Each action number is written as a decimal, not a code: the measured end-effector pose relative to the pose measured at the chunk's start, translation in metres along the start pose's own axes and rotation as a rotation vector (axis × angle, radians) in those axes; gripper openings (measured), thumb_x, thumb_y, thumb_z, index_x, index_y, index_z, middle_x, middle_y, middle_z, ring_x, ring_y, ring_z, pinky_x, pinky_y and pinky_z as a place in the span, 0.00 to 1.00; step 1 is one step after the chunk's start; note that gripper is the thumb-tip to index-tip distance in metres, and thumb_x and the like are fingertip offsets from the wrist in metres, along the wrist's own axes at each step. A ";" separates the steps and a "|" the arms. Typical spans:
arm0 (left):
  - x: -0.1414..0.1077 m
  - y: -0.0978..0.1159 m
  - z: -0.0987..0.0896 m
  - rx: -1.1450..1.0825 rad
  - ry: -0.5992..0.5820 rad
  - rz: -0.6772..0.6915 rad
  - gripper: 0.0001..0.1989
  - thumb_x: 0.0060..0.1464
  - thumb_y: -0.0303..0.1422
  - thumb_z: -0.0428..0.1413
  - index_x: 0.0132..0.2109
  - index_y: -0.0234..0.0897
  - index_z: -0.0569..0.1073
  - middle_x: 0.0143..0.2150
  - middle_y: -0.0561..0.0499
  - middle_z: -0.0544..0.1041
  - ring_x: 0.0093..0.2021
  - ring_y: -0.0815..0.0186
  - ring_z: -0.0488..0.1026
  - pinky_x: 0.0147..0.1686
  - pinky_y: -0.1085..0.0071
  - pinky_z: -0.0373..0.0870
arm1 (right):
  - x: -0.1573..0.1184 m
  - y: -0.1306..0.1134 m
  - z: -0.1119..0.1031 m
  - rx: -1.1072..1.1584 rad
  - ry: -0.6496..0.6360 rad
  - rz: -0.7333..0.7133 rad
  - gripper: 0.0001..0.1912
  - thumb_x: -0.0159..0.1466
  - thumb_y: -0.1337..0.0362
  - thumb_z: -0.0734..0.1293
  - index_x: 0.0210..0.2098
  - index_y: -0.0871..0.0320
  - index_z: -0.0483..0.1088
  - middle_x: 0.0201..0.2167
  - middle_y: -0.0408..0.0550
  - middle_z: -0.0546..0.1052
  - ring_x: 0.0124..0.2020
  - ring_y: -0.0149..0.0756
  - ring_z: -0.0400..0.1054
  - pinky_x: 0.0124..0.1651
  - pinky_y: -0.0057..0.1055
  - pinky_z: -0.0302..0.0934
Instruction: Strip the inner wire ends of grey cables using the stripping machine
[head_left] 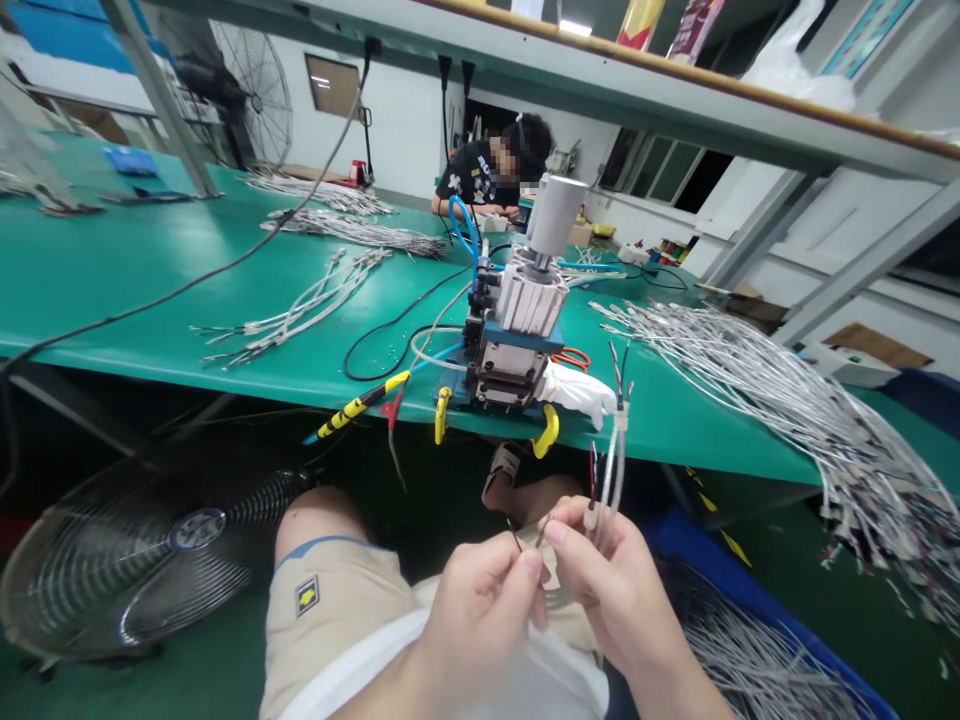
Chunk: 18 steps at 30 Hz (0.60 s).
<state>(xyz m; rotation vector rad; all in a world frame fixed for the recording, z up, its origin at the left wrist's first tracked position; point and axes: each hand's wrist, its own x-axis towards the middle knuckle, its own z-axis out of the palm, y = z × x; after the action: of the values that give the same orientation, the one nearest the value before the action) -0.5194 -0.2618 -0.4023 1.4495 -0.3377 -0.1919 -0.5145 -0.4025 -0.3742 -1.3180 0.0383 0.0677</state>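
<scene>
Above my lap, my left hand (491, 590) pinches a thin dark wire end between thumb and fingertips. My right hand (611, 570) is close beside it on the right, its thumb and forefinger closed on another fine wire. White cables (617, 455) rise out of my right hand, with red, black and white wire ends fanned at their tops. Beyond my hands, a pneumatic press (514, 370) stands at the edge of the green table (405, 290). A bundle of white cables (750, 370) lies on the table to the right.
Smaller cable bundles (315, 305) lie on the left. Yellow clamps (547, 432) hold the press at the edge. A floor fan (196, 530) stands lower left, and a blue bin of cables (750, 640) lower right. A person (487, 175) sits across the table under a shelf (600, 70).
</scene>
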 end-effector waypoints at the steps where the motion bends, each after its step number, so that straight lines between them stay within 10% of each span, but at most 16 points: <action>1: 0.000 0.000 -0.001 0.029 -0.004 0.027 0.22 0.64 0.42 0.45 0.26 0.34 0.67 0.19 0.49 0.71 0.16 0.72 0.65 0.19 0.75 0.60 | 0.001 -0.001 -0.001 -0.041 -0.004 -0.022 0.15 0.61 0.56 0.75 0.30 0.61 0.71 0.16 0.33 0.53 0.16 0.22 0.40 0.18 0.21 0.37; 10: 0.008 -0.003 -0.008 0.300 -0.033 0.445 0.18 0.64 0.27 0.45 0.25 0.34 0.68 0.20 0.50 0.71 0.23 0.70 0.69 0.27 0.74 0.62 | -0.003 -0.010 0.003 0.265 -0.075 0.127 0.16 0.58 0.60 0.77 0.25 0.60 0.68 0.13 0.31 0.50 0.14 0.20 0.35 0.16 0.19 0.34; 18: 0.008 -0.002 -0.004 0.108 -0.059 0.266 0.18 0.65 0.33 0.45 0.28 0.33 0.70 0.21 0.48 0.74 0.19 0.71 0.68 0.23 0.75 0.63 | 0.002 -0.009 0.003 0.211 -0.016 0.089 0.17 0.57 0.59 0.77 0.25 0.60 0.67 0.12 0.30 0.51 0.14 0.20 0.36 0.16 0.19 0.34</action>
<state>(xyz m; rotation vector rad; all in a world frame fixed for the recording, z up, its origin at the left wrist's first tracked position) -0.5101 -0.2612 -0.4040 1.4912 -0.5923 -0.0014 -0.5116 -0.4020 -0.3651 -1.1043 0.0884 0.1461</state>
